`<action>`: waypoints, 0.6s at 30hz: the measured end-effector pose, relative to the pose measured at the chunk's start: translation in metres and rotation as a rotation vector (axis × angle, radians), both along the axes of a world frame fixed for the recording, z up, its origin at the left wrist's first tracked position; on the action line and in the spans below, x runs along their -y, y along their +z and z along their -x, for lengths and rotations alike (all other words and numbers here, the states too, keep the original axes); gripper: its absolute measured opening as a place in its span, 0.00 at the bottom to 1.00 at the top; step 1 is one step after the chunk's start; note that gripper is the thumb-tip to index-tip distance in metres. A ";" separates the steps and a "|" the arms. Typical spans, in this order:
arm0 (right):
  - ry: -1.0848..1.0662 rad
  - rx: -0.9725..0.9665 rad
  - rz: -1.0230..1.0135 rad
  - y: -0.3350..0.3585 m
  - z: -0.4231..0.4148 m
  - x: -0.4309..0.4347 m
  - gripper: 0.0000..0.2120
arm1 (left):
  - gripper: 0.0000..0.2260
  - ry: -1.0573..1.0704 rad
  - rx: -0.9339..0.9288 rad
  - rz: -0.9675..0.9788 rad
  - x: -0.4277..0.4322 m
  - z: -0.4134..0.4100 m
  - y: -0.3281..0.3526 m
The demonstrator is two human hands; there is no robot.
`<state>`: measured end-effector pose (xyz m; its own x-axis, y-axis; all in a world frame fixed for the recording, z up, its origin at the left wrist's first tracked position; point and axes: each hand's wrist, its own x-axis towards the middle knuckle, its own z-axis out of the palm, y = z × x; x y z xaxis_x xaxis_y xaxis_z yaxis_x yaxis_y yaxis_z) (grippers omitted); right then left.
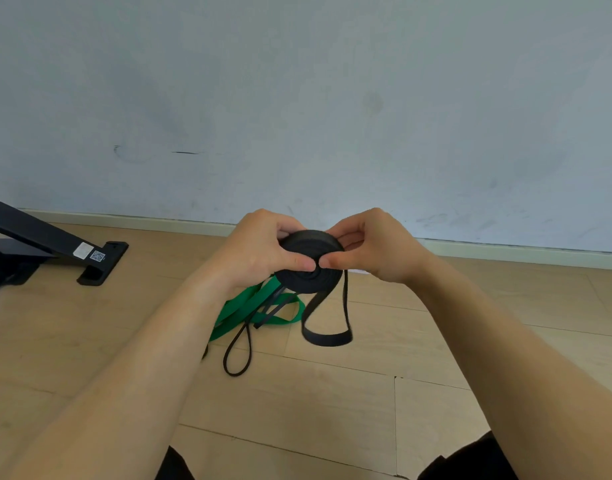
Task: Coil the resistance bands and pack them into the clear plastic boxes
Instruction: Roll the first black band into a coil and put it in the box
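Left hand [259,251] and right hand [377,247] both grip the coiled black band [309,261], thumbs pressing its face. Loose tail [327,337] hangs below. Green band [249,310] lies on the floor [332,393].

Bright, soft, even light fills the frame, with no glare and only faint shadows on the floor [332,393]. Wide-angle distortion bows the skirting board [505,249] and stretches the forearms [124,375] toward the lower corners. The black band [327,338] is slightly motion-blurred where it hangs in a loop.
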<state>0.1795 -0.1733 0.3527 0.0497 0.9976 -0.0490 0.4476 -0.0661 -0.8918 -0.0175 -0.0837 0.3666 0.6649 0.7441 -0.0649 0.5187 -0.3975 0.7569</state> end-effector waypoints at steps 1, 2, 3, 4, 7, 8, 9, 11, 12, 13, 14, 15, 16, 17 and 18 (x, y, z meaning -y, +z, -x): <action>-0.007 -0.028 -0.008 -0.001 0.000 0.001 0.12 | 0.14 0.024 0.051 0.021 0.000 0.001 0.000; -0.019 -0.060 -0.015 -0.003 -0.001 0.001 0.12 | 0.14 0.047 0.106 0.050 0.000 0.002 -0.001; -0.034 -0.100 -0.024 -0.004 -0.002 0.002 0.12 | 0.14 0.069 0.160 0.081 0.000 0.001 -0.001; -0.050 -0.141 -0.036 -0.005 -0.002 0.003 0.11 | 0.14 0.088 0.210 0.104 0.001 0.001 -0.002; -0.092 -0.268 -0.078 -0.007 -0.003 0.003 0.10 | 0.13 0.155 0.334 0.166 0.001 -0.001 -0.005; -0.100 -0.307 -0.092 -0.008 -0.002 0.003 0.10 | 0.14 0.180 0.378 0.210 0.001 -0.002 -0.006; -0.105 -0.342 -0.106 -0.008 0.000 0.003 0.11 | 0.14 0.204 0.429 0.271 0.001 -0.002 -0.008; -0.115 -0.402 -0.124 -0.009 0.001 0.003 0.12 | 0.17 0.240 0.514 0.401 0.004 -0.004 -0.012; -0.120 -0.414 -0.127 -0.009 0.001 0.003 0.12 | 0.18 0.249 0.539 0.443 0.005 -0.006 -0.015; -0.125 -0.411 -0.125 -0.009 0.000 0.002 0.12 | 0.19 0.250 0.548 0.467 0.006 -0.007 -0.017; -0.125 -0.394 -0.118 -0.008 -0.001 0.003 0.12 | 0.19 0.242 0.541 0.475 0.006 -0.007 -0.018; -0.120 -0.368 -0.105 -0.007 -0.004 0.002 0.11 | 0.17 0.225 0.511 0.462 0.006 -0.008 -0.018; -0.108 -0.332 -0.089 -0.006 -0.006 0.003 0.11 | 0.16 0.193 0.450 0.420 0.005 -0.007 -0.016; -0.090 -0.275 -0.071 -0.005 -0.008 0.002 0.10 | 0.14 0.145 0.359 0.347 0.003 -0.005 -0.013; -0.064 -0.191 -0.053 -0.003 -0.009 0.002 0.10 | 0.13 0.082 0.247 0.261 0.002 -0.004 -0.010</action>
<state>0.1882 -0.1752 0.3493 0.1077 0.9941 -0.0108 0.2667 -0.0393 -0.9630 -0.0133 -0.0854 0.3564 0.6235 0.7748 -0.1050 0.3299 -0.1390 0.9337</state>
